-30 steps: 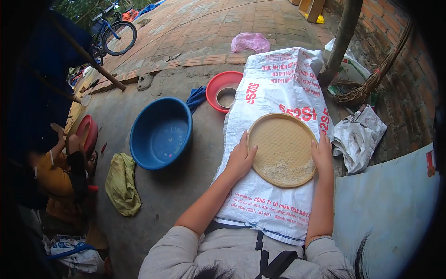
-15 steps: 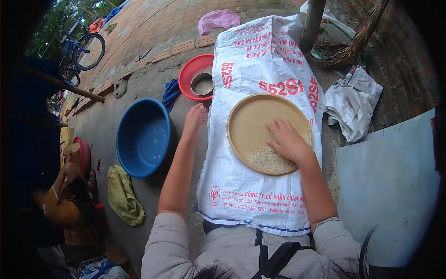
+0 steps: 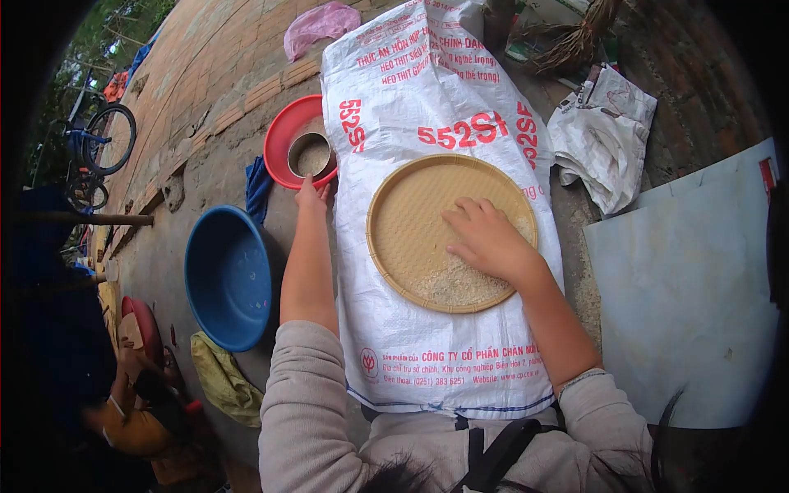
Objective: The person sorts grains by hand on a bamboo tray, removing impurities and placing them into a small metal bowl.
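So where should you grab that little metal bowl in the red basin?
Probably by the rim of the metal bowl, on the near side where the left hand already reaches. It sits upright inside the red basin, with grain in it, so lift it straight up.

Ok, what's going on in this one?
A person sits on the ground with a white woven sack spread in front of them. On it lies a round woven tray holding a small heap of grain. The right hand rests flat inside the tray beside the grain. The left hand reaches to the edge of a red basin that holds a metal bowl.
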